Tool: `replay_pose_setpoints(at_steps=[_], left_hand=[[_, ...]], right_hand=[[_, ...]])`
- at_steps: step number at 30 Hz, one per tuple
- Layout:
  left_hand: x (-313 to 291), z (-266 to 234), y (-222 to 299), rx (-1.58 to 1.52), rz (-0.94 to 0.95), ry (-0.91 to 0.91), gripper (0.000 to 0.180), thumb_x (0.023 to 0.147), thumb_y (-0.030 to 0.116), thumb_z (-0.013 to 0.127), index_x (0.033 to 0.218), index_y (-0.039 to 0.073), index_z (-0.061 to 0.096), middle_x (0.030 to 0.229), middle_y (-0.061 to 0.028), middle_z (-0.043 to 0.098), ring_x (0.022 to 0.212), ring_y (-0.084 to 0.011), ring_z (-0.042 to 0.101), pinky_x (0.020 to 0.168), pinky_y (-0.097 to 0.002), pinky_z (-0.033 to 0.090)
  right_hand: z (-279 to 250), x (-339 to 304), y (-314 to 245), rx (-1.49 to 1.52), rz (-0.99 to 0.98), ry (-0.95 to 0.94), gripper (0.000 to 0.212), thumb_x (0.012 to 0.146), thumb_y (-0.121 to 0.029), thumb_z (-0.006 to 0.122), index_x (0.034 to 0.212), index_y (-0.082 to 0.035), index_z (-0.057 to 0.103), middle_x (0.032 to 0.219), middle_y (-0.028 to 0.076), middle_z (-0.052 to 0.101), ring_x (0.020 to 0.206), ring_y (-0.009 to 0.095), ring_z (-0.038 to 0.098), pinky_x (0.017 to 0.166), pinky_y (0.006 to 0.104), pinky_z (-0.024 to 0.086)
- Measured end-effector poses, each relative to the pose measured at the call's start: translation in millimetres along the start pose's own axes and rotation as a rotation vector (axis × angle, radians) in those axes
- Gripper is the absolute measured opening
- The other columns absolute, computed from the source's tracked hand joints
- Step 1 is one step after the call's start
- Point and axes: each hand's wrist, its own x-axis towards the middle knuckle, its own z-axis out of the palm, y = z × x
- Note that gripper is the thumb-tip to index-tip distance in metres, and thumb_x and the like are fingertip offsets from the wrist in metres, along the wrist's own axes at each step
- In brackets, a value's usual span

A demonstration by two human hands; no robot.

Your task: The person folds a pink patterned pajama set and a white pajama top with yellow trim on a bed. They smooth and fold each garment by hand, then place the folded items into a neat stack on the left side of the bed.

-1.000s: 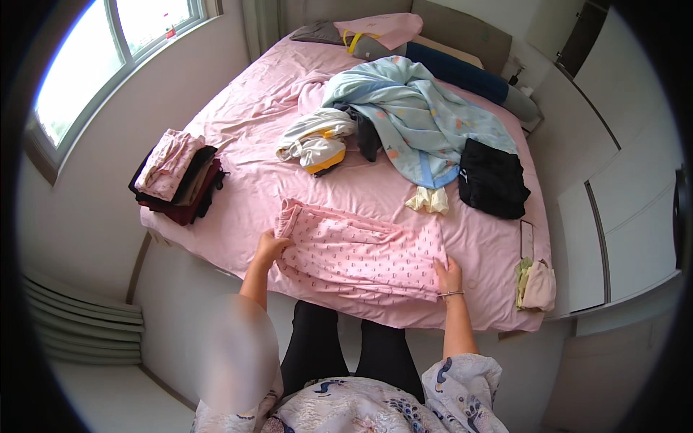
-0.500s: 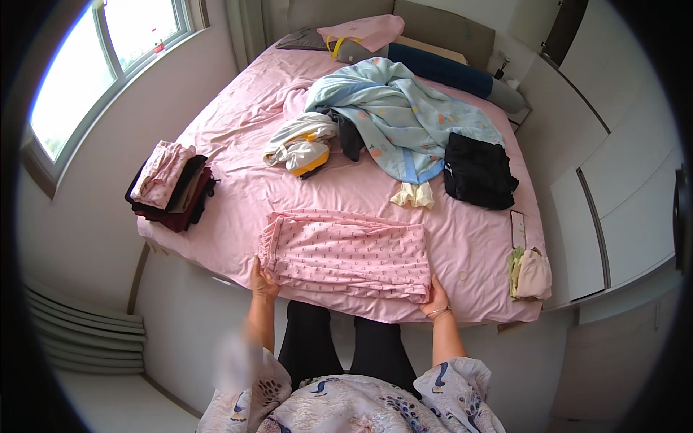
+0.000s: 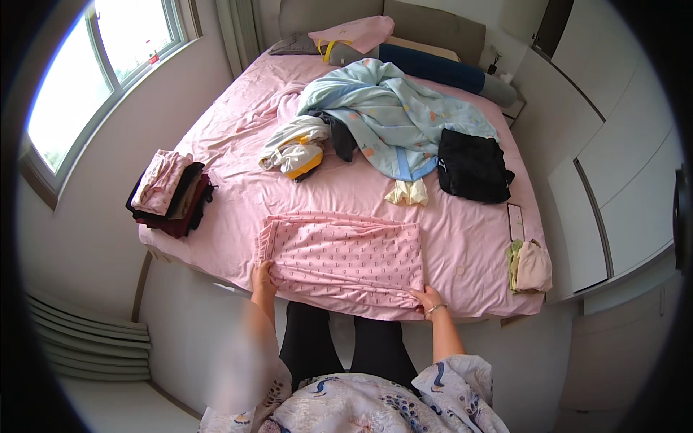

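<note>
Folded pink patterned trousers (image 3: 343,254) lie across the near edge of the bed, their gathered waistband toward the left. My left hand (image 3: 264,277) is closed on the near left corner by the waistband. At the near right corner my right hand (image 3: 431,300), with a bracelet at the wrist, grips the cloth, its fingers lying over the top. The fabric between my hands is fairly flat, with a few soft creases along the near edge.
Left on the pink-sheeted bed (image 3: 224,238) stands a stack of folded clothes (image 3: 170,193). Beyond the trousers lie a grey-and-yellow garment (image 3: 297,146), a pale blue quilt (image 3: 393,115), cream cloth (image 3: 408,192) and folded black clothing (image 3: 473,167). A phone (image 3: 515,221) and small folded garments (image 3: 530,267) sit right.
My right hand has moved left and inward, its fingers now over the trousers' near right corner. My left hand stays at the waistband end. The whole view has shifted slightly.
</note>
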Motion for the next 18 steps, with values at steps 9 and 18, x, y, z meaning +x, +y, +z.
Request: replay_pose_setpoints(at_steps=[9, 18], left_hand=[[-53, 54, 21, -0.069, 0.190, -0.118, 0.037, 0.071, 0.004, 0.060, 0.107, 0.003, 0.052, 0.092, -0.0085, 0.060, 0.078, -0.0204, 0.059, 0.072, -0.0338, 0.050], [-128, 196, -17, 0.555, 0.730, -0.282, 0.030, 0.072, 0.003, 0.064, 0.099, 0.002, 0.050, 0.082, -0.0006, 0.057, 0.069, -0.0080, 0.051, 0.061, -0.0226, 0.042]], right_hand=[[-6, -3, 5, 0.539, -0.012, -0.169, 0.043, 0.084, -0.036, 0.057, 0.114, -0.006, 0.050, 0.096, 0.008, 0.061, 0.074, 0.021, 0.061, 0.048, 0.0371, 0.052], [-7, 12, 17, 0.619, -0.046, -0.234, 0.047, 0.089, -0.037, 0.048, 0.123, -0.005, 0.043, 0.119, 0.012, 0.050, 0.106, 0.027, 0.051, 0.080, 0.0482, 0.048]])
